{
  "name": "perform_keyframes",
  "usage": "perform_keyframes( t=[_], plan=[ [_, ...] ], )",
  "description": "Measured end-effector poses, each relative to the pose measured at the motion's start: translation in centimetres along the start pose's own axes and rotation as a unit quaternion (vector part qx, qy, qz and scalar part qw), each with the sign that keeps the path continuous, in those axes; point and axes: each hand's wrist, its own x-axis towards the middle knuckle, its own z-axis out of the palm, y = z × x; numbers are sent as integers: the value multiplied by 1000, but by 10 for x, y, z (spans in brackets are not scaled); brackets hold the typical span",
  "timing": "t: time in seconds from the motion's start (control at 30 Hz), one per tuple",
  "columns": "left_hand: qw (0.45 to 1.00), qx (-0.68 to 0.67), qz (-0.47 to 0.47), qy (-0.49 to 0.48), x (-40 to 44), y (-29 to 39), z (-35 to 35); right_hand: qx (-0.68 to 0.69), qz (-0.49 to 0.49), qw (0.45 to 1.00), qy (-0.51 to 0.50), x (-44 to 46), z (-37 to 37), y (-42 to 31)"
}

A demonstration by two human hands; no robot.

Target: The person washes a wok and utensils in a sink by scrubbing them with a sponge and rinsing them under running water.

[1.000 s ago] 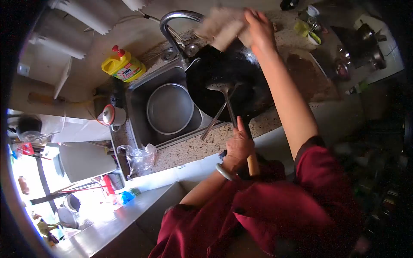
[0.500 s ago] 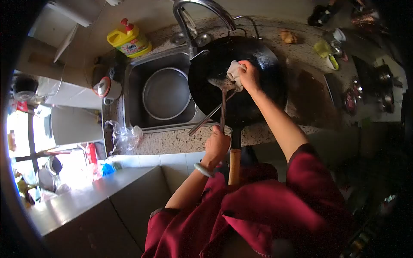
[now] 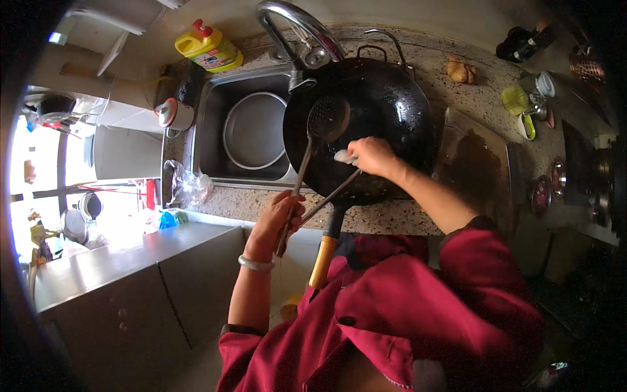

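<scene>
A large black wok (image 3: 385,98) rests on the counter over the sink's right edge, its wooden handle (image 3: 320,261) toward me. My left hand (image 3: 277,219) is closed round the long handle of a skimmer (image 3: 330,117), whose perforated bowl is over the wok's left half. A second metal utensil (image 3: 332,197) slants from my left hand up to my right hand; its far end is hidden, and I cannot tell if the left fingers grip it. My right hand (image 3: 375,157) pinches a crumpled white cloth (image 3: 343,157) above the wok, by that second utensil.
A steel sink (image 3: 202,130) holds a round metal pan (image 3: 255,130) under the faucet (image 3: 307,23). Behind it stands a yellow detergent bottle (image 3: 209,49). A plastic bag (image 3: 189,186) lies at the counter's front left. To the right is a board (image 3: 470,157) with a dark wet patch.
The skimmer's bowl has risen away from my right hand, and my left hand has moved left and toward me. My right hand and the cloth have moved down toward the wok's near side.
</scene>
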Motion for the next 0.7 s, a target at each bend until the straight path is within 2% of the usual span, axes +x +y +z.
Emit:
perform_keyframes(
  t=[0.03, 0.07, 0.13, 0.2, 0.23, 0.27, 0.33, 0.37, 0.4, 0.47, 0.5, 0.57, 0.6, 0.63, 0.67, 0.7],
  plan=[
    [998, -24, 19, -58, 14, -11, -6, 96, 102, 989, -46, -1, -35, -20],
    [992, -81, 18, -96, 21, -15, -3, 219, 194, 955, -49, 10, -28, -3],
    [992, -91, -39, -76, 40, -23, -2, 303, 107, 942, 101, 29, -4, 51],
    [988, -109, -40, -100, 55, -25, -4, 238, 172, 939, 178, 35, -26, 51],
    [984, -126, -42, -120, 58, -26, -3, 205, 131, 933, 267, 50, -22, 58],
    [983, -133, -43, -117, 60, -25, -2, 225, 101, 929, 276, 60, -23, 58],
    [986, -146, -49, -56, 49, -6, 8, 190, 40, 946, 260, 79, -22, 42],
    [984, -166, -32, -62, 40, -2, 3, 145, -22, 952, 267, 92, -11, 44],
    [983, -169, -32, -58, 39, -3, -3, 97, -29, 967, 234, 101, -2, 44],
    [993, -72, -79, -46, 39, -6, -14, -61, -56, 984, 156, 115, 20, 60],
    [987, -109, -101, -55, 40, -8, -18, -59, -62, 985, 152, 121, 36, 71],
    [985, -123, -101, -67, 41, -16, -19, -185, -17, 979, 81, 131, 63, 85],
    [982, -133, -100, -85, 42, -20, -18, -184, -22, 980, 77, 129, 62, 76],
    [979, -151, -105, -87, 43, -22, -16, -61, -7, 996, -62, 125, 53, 62],
    [979, -155, -101, -87, 42, -22, -16, 61, 9, 978, -198, 124, 45, 54],
    [982, -136, -95, -91, 40, -21, -17, 140, 9, 983, -122, 131, 66, 62]
  ],
)
